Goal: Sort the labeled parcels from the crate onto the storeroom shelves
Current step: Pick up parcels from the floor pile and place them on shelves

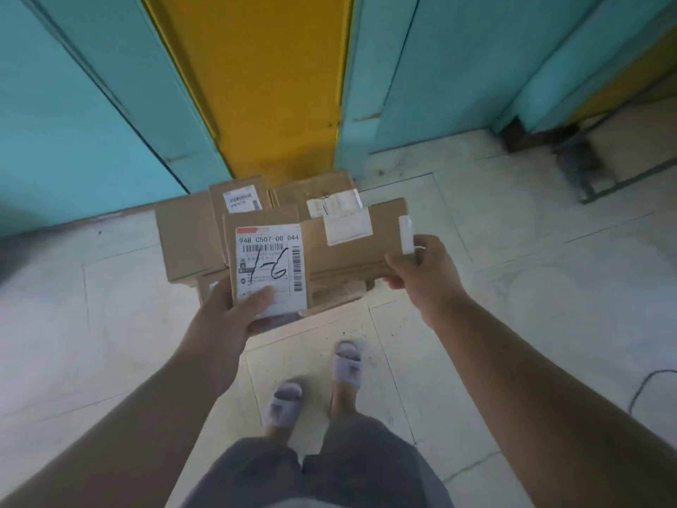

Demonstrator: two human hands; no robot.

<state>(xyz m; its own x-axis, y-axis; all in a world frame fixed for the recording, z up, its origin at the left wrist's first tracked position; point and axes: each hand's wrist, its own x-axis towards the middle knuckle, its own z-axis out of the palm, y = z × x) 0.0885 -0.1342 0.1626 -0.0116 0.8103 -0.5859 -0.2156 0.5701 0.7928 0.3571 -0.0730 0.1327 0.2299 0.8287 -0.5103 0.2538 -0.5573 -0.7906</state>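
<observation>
At the far left a turquoise panel (73,115) rises smooth and matt from the pale tiled floor (531,306), which looks hard, faintly veined and dusty; next comes the left hand (227,313), which grips the near corner of a small flat parcel (263,229), fingers under it and the thumb pressed on its white shipping label (269,267), where "1-6" is written in black marker over the barcode; the parcel is plain brown cardboard, crisp-edged and rectangular, and I judge it light and stiff, since one hand carries it by a corner without sag; the label is glossy and likely slick, so bare card at the edges seems the safer hold; behind it, lower down against the wall, lie more brown boxes (190,236) in a loose pile, whether in a crate I cannot tell, as no crate wall shows; above them a yellow panel (256,86) runs up between the turquoise ones; further right a longer box (348,251) is held level beside the small parcel, its top bearing a white label, its lower side creased and a little crushed, so I judge it thin-walled and best held at the ends rather than squeezed mid-span; the right hand (421,265) pinches its right end, thumb on top and fingers curled beneath; below, grey slippers (348,364) stand on the tiles; no shelves are in view.
</observation>
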